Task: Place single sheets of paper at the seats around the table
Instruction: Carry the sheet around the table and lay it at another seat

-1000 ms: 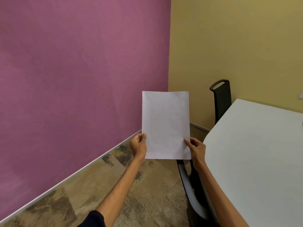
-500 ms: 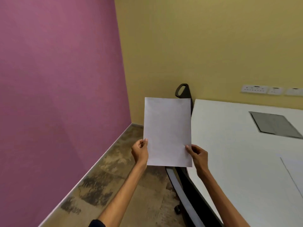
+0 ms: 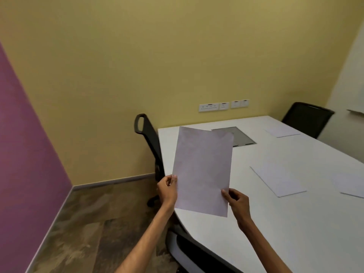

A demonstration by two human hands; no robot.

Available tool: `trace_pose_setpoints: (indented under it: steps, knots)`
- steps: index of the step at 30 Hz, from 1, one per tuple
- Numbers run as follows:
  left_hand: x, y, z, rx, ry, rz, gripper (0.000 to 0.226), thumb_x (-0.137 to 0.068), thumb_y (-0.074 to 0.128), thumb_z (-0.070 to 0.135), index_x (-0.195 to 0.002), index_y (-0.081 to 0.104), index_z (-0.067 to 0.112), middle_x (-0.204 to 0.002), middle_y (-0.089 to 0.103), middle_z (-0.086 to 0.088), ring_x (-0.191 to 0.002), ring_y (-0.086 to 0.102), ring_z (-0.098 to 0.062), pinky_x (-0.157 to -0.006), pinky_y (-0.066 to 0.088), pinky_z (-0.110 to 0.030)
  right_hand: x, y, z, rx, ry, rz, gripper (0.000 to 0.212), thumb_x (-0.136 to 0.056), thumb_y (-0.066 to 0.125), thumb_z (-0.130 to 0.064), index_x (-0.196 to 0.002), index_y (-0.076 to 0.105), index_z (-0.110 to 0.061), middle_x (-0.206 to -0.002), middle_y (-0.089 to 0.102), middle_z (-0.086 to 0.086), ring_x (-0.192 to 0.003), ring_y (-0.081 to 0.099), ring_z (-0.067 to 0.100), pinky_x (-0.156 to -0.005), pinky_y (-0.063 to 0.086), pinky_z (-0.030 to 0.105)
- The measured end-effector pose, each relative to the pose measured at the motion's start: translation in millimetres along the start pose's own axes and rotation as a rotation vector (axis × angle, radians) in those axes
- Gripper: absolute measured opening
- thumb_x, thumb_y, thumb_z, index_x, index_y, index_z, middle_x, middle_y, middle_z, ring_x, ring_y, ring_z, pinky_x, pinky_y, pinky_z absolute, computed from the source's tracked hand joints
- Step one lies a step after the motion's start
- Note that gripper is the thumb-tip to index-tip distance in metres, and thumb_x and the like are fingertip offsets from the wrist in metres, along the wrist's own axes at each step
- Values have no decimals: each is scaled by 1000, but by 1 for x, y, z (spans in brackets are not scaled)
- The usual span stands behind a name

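I hold a white sheet of paper upright in front of me, over the left edge of the white table. My left hand pinches its lower left edge and my right hand pinches its lower right corner. Three other sheets lie flat on the table: one in the middle, one at the far right edge, one at the far end. A black chair stands at the table's left side, behind the held sheet.
Another black chair stands at the table's far right corner. A chair back is tucked under the table's near edge below my hands. A grey cable hatch is set into the tabletop. Wall sockets sit on the yellow wall.
My view has swung to the right, from the purple wall toward the table. The sheet stays in both hands and now tilts slightly clockwise over the table's edge.
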State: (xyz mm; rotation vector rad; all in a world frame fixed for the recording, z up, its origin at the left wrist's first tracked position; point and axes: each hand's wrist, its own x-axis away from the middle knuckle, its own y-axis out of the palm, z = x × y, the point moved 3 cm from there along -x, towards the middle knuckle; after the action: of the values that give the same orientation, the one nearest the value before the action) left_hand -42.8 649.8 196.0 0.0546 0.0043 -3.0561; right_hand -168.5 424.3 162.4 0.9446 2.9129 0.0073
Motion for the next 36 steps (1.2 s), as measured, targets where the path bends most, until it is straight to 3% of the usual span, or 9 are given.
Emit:
trace_pose_setpoints:
  steps: [7,10,14,21,25,27,30,36]
  knots:
    - [-14,83,-26,-92,-26,-192,17,-96,60,24,-91,69,10,-87,68,-1,-79,61,-15,-68,47,-25,-32,-56,23,17,61,170,10,-84,75,-24,-89,76,-15,-87,77,-2,-78,72,11,-63,55,18]
    - [-23,108,-41,-151,-48,-239,21,-95,61,23,-95,71,5,-90,69,-5,-80,61,-16,-69,48,-27,-39,-72,40,33,97,207,9,-84,75,-26,-88,76,-18,-87,77,-3,-78,72,9,-64,55,17]
    - [-28,136,-63,-206,-93,-351,24,-93,63,25,-101,72,5,-98,72,-4,-91,65,-19,-82,53,-32,-39,-92,62,55,146,262,8,-85,74,-26,-89,75,-20,-88,77,-4,-81,72,10,-68,56,18]
    - [-33,175,-119,-389,-119,-606,23,-91,65,26,-96,74,7,-97,74,-5,-91,67,-21,-77,49,-28,-25,-129,105,216,305,306,12,-86,72,-14,-92,74,-4,-88,75,5,-76,68,15,-67,54,17]
    - [-34,190,-150,-487,-131,-769,23,-90,65,27,-89,74,6,-91,74,-6,-83,65,-20,-74,52,-35,-18,-146,125,320,418,265,7,-85,74,-19,-83,71,-12,-76,70,-1,-69,64,11,-63,48,12]
    - [-33,197,-165,-532,-153,-846,24,-89,66,26,-85,71,2,-86,72,-12,-74,61,-20,-72,53,-40,-14,-154,137,350,489,260,14,-84,75,-23,-83,71,-10,-77,71,4,-71,63,14,-68,48,19]
    - [-29,202,-191,-582,-192,-930,31,-87,67,24,-78,67,-6,-73,66,-13,-67,54,-22,-65,48,-36,-9,-164,157,391,592,258,32,-84,75,-24,-92,68,6,-90,70,23,-77,61,19,-73,46,29]
    - [-19,202,-229,-703,-193,-1031,35,-88,66,24,-72,66,-7,-69,69,-19,-61,59,-24,-63,43,-28,-1,-172,186,497,741,216,40,-83,76,-23,-87,62,14,-87,66,30,-75,59,23,-72,43,31]
